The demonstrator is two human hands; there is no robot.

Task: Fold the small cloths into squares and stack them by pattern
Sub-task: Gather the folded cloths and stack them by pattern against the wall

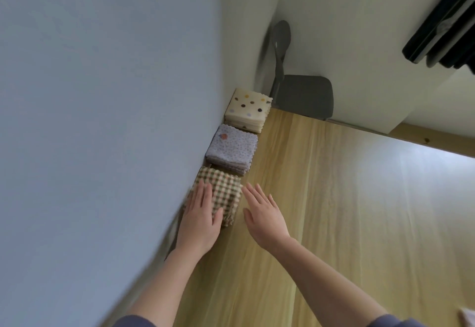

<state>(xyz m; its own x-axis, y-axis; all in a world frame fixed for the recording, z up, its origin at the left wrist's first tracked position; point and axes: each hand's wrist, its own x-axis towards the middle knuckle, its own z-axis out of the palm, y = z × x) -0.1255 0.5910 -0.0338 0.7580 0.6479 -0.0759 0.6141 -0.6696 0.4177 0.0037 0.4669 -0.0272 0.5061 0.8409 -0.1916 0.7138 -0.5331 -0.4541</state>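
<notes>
Three stacks of folded square cloths line the wall on the wooden table (pixel 321 198). Farthest is a cream polka-dot stack (pixel 248 109), then a lilac floral stack (pixel 232 148), and nearest a green-and-brown checked stack (pixel 223 193). My left hand (pixel 199 217) lies flat with straight fingers on the near left part of the checked stack. My right hand (pixel 264 214) is flat with straight fingers just right of that stack, at its right edge; I cannot tell whether it touches it.
A blue-grey wall (pixel 102 121) runs along the table's left edge. A grey chair (pixel 295 90) stands beyond the far end. A bit of pale cloth (pixel 467 317) shows at the bottom right corner. A dark object (pixel 442 25) hangs at the top right.
</notes>
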